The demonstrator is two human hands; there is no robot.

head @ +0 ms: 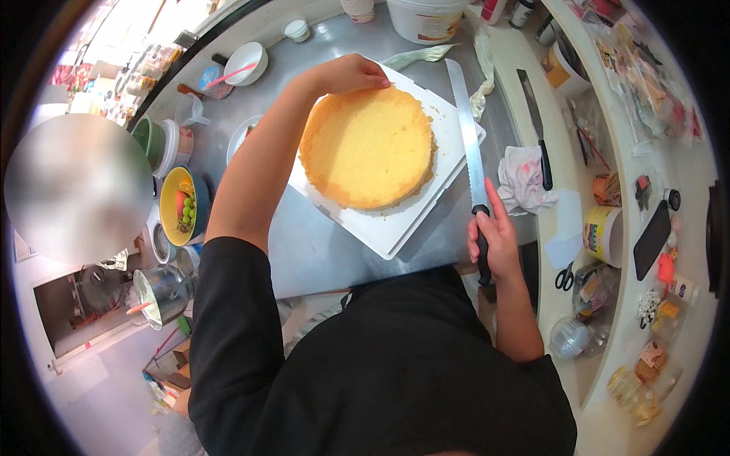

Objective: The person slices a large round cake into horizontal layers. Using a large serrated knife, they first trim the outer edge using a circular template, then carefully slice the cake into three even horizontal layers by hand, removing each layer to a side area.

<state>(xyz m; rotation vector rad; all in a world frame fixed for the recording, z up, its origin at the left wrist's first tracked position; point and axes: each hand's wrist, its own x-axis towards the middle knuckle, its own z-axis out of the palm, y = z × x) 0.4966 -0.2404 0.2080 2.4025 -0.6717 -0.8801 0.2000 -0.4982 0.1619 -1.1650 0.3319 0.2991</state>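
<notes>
A round yellow sponge cake (pixel 368 148) lies on a white square cake board (pixel 393 231) in front of me. My left hand (pixel 359 74) reaches over to the cake's far edge and touches it; its fingers are partly hidden, so their grip cannot be told. To the right of the board, my right hand (pixel 495 239) grips the black handle of a long serrated bread knife (pixel 466 125), index finger stretched along the handle. The blade points away from me, beside the board's right edge. Crumbs show around the cake's right side.
Fruit fills a yellow-lined bowl (pixel 168 196) at left, above a metal pot (pixel 171 293). A white bowl (pixel 251 64) and a white tub (pixel 428 23) stand farther back. On the right are a stained cloth (pixel 520 176), a spatula (pixel 533 114), scissors (pixel 564 278) and crowded shelves.
</notes>
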